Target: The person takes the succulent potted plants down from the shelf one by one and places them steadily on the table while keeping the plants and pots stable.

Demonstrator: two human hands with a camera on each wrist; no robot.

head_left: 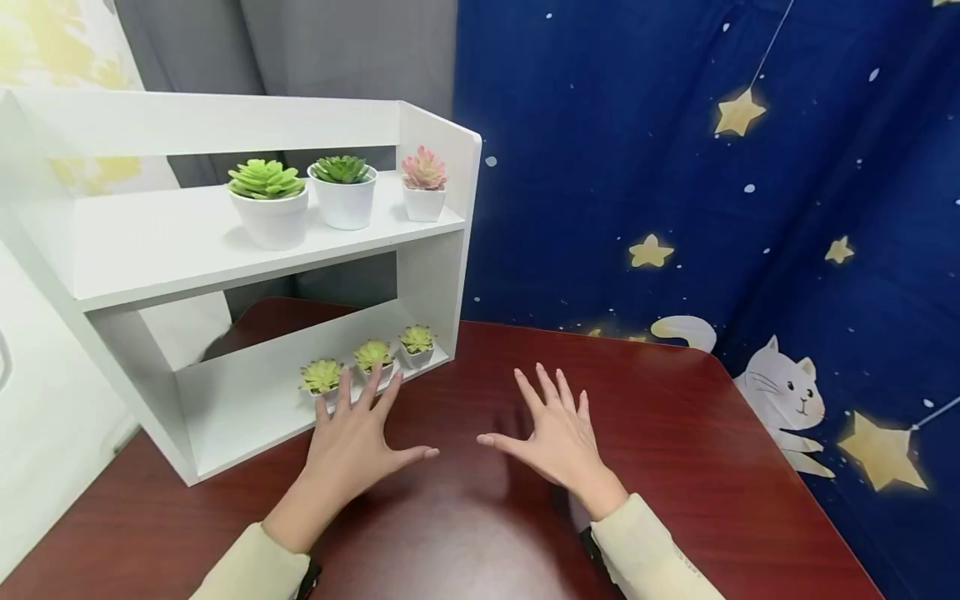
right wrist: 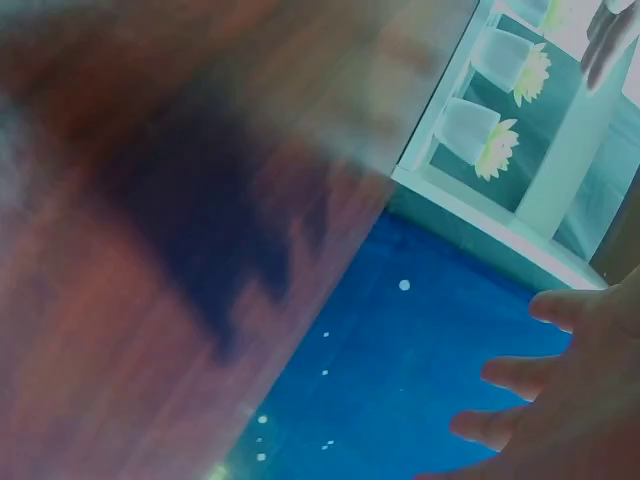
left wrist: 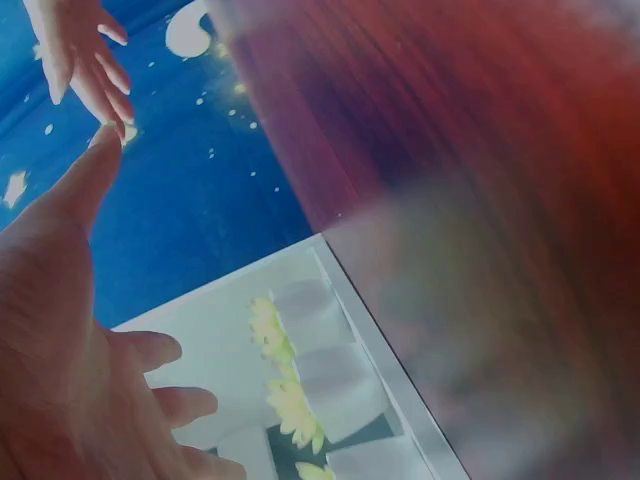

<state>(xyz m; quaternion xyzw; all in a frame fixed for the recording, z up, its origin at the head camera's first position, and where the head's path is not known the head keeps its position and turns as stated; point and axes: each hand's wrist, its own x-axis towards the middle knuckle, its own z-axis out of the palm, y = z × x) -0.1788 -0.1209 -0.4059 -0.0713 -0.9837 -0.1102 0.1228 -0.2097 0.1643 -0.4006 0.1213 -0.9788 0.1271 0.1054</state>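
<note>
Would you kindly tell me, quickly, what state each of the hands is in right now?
Left hand: open and spread, holding nothing.
Right hand: open and spread, holding nothing.

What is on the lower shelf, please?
On the lower shelf stand three small plants; in the head view, the left hand hides parts of the left and middle ones.

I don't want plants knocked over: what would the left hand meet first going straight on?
The left hand would probably meet the middle small yellow-green potted succulent, low in the white two-tier shelf, though depth is unclear.
</note>
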